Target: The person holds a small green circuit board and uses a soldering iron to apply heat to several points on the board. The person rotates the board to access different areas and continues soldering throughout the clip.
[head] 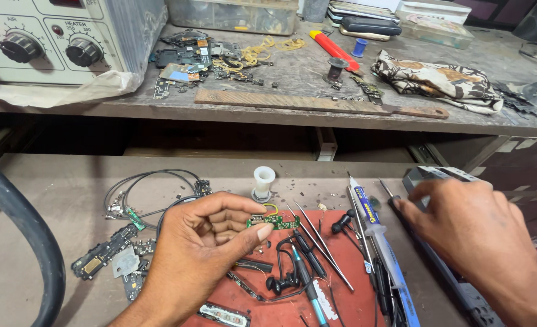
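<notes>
Scuffed wooden workbench, left hand pinching small green circuit board, right hand loosely curled over dark tool

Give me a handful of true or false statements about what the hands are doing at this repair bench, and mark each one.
1. The left hand pinches a small green circuit board. True.
2. The right hand holds the syringe-like tube. False: its fingers reach a dark tool at the right of the mat; the tube lies untouched.
3. The work lies over a red mat. True.
4. A white spool stands behind the board. True.
5. The patterned cloth lies on the red mat. False: it is on the upper shelf.
</notes>
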